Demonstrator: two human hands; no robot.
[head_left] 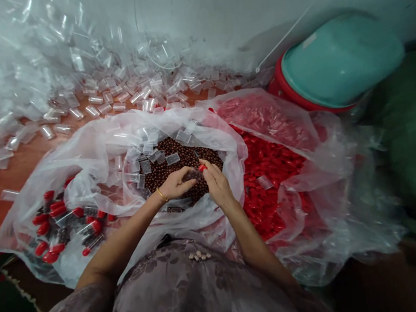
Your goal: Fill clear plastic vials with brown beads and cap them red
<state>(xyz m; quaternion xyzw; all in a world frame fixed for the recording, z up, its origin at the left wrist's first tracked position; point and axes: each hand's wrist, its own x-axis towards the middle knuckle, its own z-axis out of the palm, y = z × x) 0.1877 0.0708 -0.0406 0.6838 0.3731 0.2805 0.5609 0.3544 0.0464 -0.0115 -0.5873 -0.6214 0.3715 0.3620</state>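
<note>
From far away, I am seeing the left hand point(178, 183) pinching a small, dark-filled, clear plastic tube point(192, 174), and the right hand point(217, 185) pinching a small, shiny red plastic cap point(202, 168) just beside it. Both are hanging over round brown beads point(167, 171). I am guessing the tube is light, stiff and slippery, so fingers should be holding its sides gently. Red-capped tubes point(58, 210) are lying left, bright red plastic pieces point(259, 205) right, clear plastic tubes point(93, 110) behind. A pale patch point(310, 40) is showing on the blue-green plastic tub point(350, 66); I am finding no readable words.
</note>
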